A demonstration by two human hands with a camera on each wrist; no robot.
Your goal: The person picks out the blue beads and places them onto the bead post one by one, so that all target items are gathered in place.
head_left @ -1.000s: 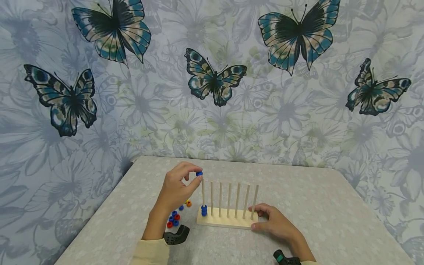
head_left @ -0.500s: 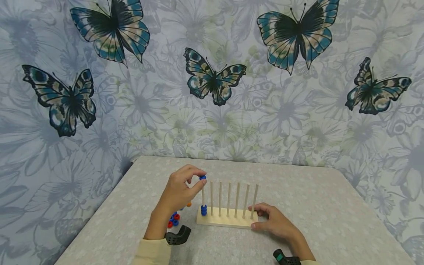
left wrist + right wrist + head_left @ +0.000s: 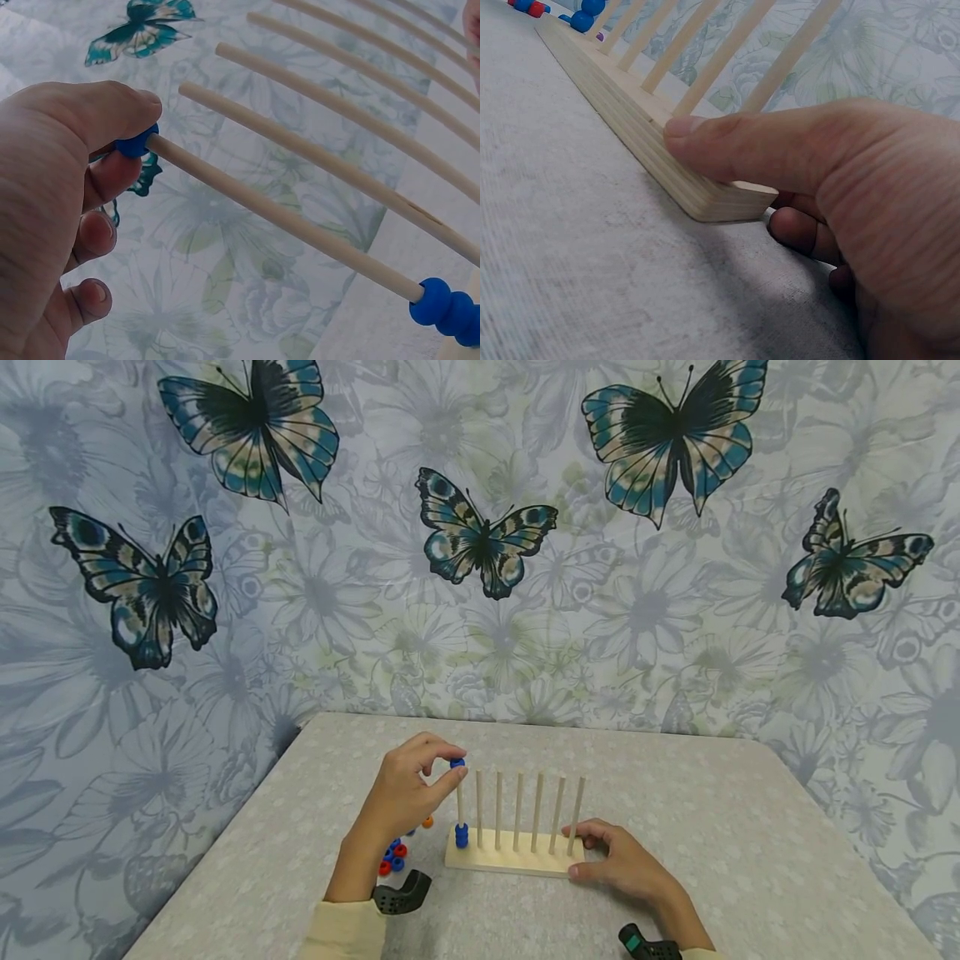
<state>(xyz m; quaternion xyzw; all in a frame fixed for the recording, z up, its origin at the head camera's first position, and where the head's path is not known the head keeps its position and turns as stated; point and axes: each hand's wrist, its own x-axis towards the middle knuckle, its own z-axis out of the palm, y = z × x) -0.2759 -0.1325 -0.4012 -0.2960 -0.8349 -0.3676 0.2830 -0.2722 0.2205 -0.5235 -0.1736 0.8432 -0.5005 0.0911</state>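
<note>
Between thumb and index finger, my left hand point(image 3: 405, 789) pinches a blue bead point(image 3: 133, 145) at the top end of the leftmost peg point(image 3: 285, 217). In the left wrist view the peg's tip meets the bead. At the foot of that peg sits a short stack of blue beads point(image 3: 461, 836). The peg rises from a pale wooden base point(image 3: 510, 857) with a row of several bare pegs. My right hand point(image 3: 626, 862) grips the base's right end, thumb point(image 3: 727, 146) on the near side and fingers behind.
Loose red, blue and orange beads lie on the table left of the base, partly behind my left forearm; one red bead point(image 3: 401, 851) and an orange bead point(image 3: 427, 822) show. A butterfly-patterned wall covering point(image 3: 487, 652) stands behind the table point(image 3: 675, 793).
My left hand has moved slightly right and down, bringing the blue bead from just left of the leftmost peg's tip onto it. The right hand and base stay in place.
</note>
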